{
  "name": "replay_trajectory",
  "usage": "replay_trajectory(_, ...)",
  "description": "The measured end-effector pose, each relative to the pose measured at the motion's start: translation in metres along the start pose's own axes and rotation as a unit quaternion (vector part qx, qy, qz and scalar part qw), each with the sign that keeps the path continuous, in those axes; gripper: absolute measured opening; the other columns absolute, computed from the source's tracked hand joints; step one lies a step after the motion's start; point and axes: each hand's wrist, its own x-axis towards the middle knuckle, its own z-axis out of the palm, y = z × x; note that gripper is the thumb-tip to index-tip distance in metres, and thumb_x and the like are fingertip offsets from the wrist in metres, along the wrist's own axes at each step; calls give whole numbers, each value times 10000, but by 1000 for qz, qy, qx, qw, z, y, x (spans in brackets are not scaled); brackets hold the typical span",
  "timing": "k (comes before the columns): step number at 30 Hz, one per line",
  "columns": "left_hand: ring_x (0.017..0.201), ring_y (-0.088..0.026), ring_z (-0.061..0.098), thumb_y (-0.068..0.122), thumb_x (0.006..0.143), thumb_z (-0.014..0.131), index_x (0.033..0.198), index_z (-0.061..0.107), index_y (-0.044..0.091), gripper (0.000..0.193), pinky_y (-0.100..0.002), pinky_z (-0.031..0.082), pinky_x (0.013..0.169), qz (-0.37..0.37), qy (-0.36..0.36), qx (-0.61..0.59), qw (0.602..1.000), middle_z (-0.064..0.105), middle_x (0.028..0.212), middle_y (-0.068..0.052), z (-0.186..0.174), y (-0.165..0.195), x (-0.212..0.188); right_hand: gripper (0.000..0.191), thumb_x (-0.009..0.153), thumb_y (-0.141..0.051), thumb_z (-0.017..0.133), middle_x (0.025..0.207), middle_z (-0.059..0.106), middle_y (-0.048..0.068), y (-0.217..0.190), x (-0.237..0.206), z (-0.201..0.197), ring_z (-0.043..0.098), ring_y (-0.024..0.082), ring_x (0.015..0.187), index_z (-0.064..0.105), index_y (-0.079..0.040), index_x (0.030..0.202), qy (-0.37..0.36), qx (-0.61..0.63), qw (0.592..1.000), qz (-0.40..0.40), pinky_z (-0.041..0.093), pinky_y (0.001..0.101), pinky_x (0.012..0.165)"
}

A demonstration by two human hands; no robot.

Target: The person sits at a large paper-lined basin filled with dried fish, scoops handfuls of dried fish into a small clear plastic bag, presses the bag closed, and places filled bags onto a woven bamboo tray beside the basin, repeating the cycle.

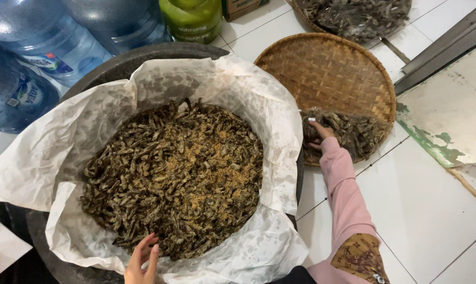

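A large dark basin [143, 55] lined with greasy white paper [259, 100] holds a heap of small dark fried fish [175, 173] with golden crumbs on top. My left hand [142, 260] hovers at the near edge of the heap, fingers apart, holding nothing. My right hand [320, 132], in a pink sleeve, reaches to the round woven bamboo tray [327, 68] on the right and rests on a pile of dried fish [353, 134] at the tray's near rim. Whether its fingers grip any fish is hidden.
Blue water jugs [43, 42] and a green gas cylinder [193, 18] stand behind the basin. A second tray of dried fish [356, 16] lies at the back right. White tiled floor [422, 210] is on the right, with a worn painted board [453, 115].
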Motion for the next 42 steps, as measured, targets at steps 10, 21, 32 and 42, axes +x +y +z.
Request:
replay_trajectory(10,1027,-174,746,220,989,657,1362,654,119,387,-290,571,776,-14,-17,43,999,768,1185,-59,-17,42,-12,794,843,-592,806,1100,710,182,4,-26,-8,660,298,804,637,53,1275,22,-106,990,-90,562,440,610)
replay_trajectory(21,945,-219,704,182,1125,643,1309,585,-5,269,-327,576,881,72,323,-229,915,699,1103,-188,-125,-97,-46,428,994,-316,688,1205,724,67,49,-177,-32,660,130,1062,656,-43,1322,-114,-181,848,-484,512,275,912)
replay_trajectory(32,1460,-522,344,468,696,859,1570,509,20,1042,-621,400,1145,-107,489,240,831,302,1610,-349,-174,-209,-119,348,881,-217,730,1169,788,76,120,-467,67,752,227,1077,741,-108,1212,-375,-372,646,-551,566,331,895)
replay_trajectory(42,1443,-433,463,219,923,796,1189,731,97,300,-523,465,1191,-163,469,339,799,638,1486,-147,-209,-233,-119,231,939,-233,718,1001,749,83,183,-525,251,721,261,854,715,-79,1112,-365,-323,387,-783,569,392,734)
